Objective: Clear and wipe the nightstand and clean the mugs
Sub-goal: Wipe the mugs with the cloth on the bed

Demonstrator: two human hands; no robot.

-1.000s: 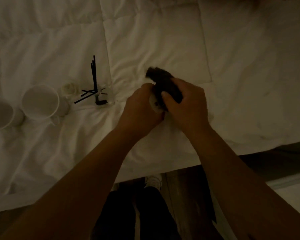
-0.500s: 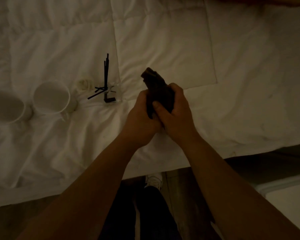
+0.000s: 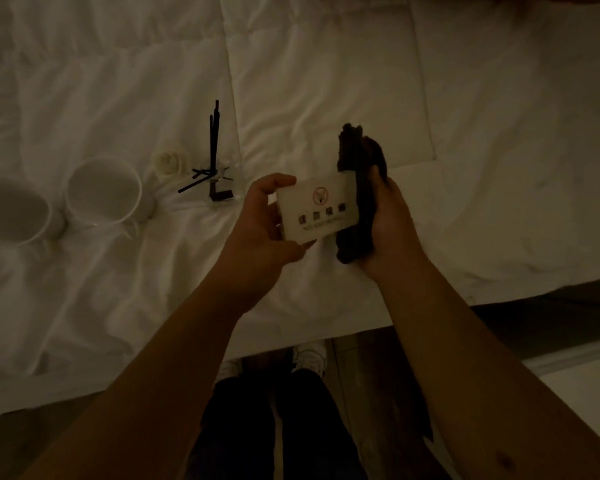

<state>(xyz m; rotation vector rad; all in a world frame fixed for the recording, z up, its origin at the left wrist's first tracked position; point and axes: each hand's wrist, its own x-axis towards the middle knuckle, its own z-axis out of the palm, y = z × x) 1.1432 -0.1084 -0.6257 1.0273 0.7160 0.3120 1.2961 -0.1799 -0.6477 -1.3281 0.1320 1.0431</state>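
The left hand [image 3: 260, 223] grips a small white sign block [image 3: 317, 207], thumb curled under its near edge and fingers wrapped over its far left corner. The block is a pale rectangular slab, tilted so its broad face looks up. On that face is a red circle with a line through it around a small dark figure, and below it a row of reddish characters with a thinner line of print underneath; the print is too small to read. The light is dim and the white of the block looks cream.

The right hand [image 3: 390, 230] is closed around a dark cloth [image 3: 359, 188], a bunched brown-black rag. It sticks up beyond the fingers in a ragged tuft and hangs out below the palm. The cloth touches the right end of the block.

Both hands are held over a rumpled white duvet [image 3: 326, 81]. Left of the left hand, on the duvet, stands a small clear reed diffuser [image 3: 215, 168] with thin black sticks, some upright and some splayed. Just left of it lies a crumpled white wad [image 3: 169, 161]. Further left sit two white mugs [image 3: 103, 192], open mouths up and close beside each other, the far one cut off by the frame edge.
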